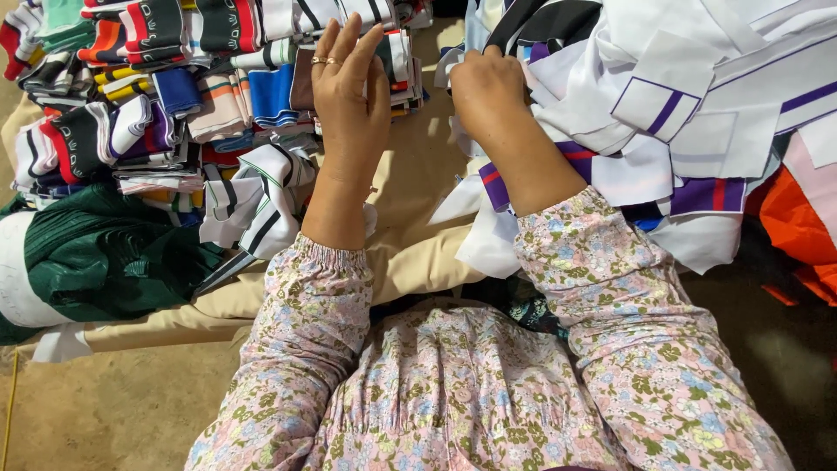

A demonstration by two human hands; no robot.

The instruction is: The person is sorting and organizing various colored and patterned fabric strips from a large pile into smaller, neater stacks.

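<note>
On a tan cloth-covered floor point(418, 174), the left hand point(349, 96) spreads flat on stacked striped collar pieces point(174, 96), while the right hand point(488, 92) clenches white-and-purple fabric cut pieces point(680, 105); sorting seems underway, calling next for a careful pull.

You wear a long-sleeved floral dress — pale pink with green and blue blooms, cuffs gathered by elastic — and gold rings on your left hand point(351, 100).

The stacks of folded collars point(174, 96) lie to the left, the heap of loose fabric pieces point(689, 113) to the right. Between them the left hand point(349, 105) and right hand point(486, 92) rest above a cloth sheet point(418, 253).
</note>
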